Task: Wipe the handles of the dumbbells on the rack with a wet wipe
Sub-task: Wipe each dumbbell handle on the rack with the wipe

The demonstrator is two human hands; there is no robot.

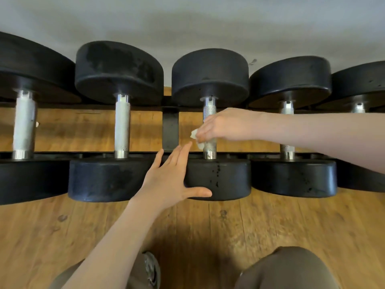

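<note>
Head view: I see a row of black dumbbells lying across a low black rack (pixel 170 128) over a wooden floor (pixel 270 226). My right hand (pixel 224 125) reaches in from the right and grasps the wet wipe (pixel 196 139) around the steel handle (pixel 209 111) of the middle dumbbell (pixel 210 74), fingers curled over the bar; white bits of the wipe show just left of the fingers. My left hand (pixel 169 180) is released, fingers straight, palm against the near weight (pixel 225 180) of the same dumbbell, thumb along its lower edge. Neighbouring handles to the left look whitish, the nearest one (pixel 122 126) just beside the rack's crossbar. Brown trousers (pixel 287 270) at bottom edge.
</note>
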